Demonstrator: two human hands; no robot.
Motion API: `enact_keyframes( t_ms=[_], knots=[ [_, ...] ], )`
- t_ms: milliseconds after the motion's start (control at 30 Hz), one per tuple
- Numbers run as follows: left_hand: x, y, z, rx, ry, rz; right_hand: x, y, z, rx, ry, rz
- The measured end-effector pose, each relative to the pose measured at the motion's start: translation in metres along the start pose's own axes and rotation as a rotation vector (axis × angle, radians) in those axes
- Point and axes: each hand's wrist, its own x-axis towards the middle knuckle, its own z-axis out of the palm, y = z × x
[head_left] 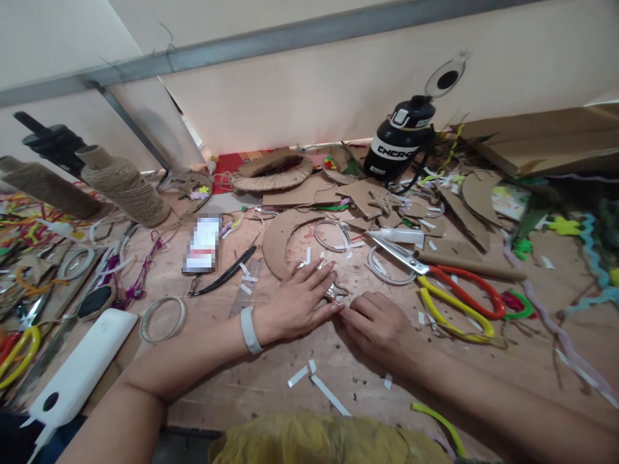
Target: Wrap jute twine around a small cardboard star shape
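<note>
My left hand (pixel 300 301), a pale band round its wrist, lies flat with the fingers stretched out over the lower end of a cardboard crescent (pixel 276 241). Beside its fingers and thumb a small star-shaped piece (pixel 337 292), brownish with a shiny patch, shows in part; the rest is under the hand. My right hand (pixel 380 324) is closed at the star's near right side, close to the left thumb. Its fingertips are curled in, and what they pinch is hidden. Large scissors (pixel 411 261) with red and yellow handles lie partly open to the right.
A black bottle (pixel 394 145) stands at the back with its lid up. Twine spools (pixel 126 187) stand at left. A phone (pixel 202 243), tape rolls (pixel 163 319), a white power bank (pixel 82 367), cardboard scraps (pixel 476 216) and paper strips (pixel 329 394) lie about.
</note>
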Motion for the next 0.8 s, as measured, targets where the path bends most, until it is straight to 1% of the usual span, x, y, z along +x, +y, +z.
enact_keyframes(
  t_ms=[100, 167, 300, 400, 500, 633, 800],
  knots=[
    [-0.003, 0.000, 0.000, 0.017, 0.033, 0.014, -0.001, 0.000, 0.001, -0.001, 0.002, -0.001],
    [-0.006, 0.000, -0.001, 0.028, 0.042, 0.049, -0.002, 0.000, 0.001, -0.003, 0.004, 0.001],
    [-0.010, 0.000, -0.004, 0.009, -0.011, 0.122, -0.003, 0.001, 0.001, -0.003, 0.005, -0.001],
    [-0.012, 0.000, -0.005, -0.009, -0.050, 0.125, -0.003, 0.001, 0.000, 0.007, -0.001, 0.007],
    [-0.012, 0.000, -0.003, 0.002, -0.065, 0.136, -0.003, 0.000, -0.002, 0.029, 0.008, 0.023],
    [-0.013, 0.000, -0.002, 0.004, -0.073, 0.129, -0.005, 0.001, -0.007, 0.054, 0.004, 0.083],
    [-0.012, 0.000, -0.002, -0.014, -0.084, 0.126, -0.006, 0.004, -0.012, -0.040, 0.011, 0.178]
  ],
)
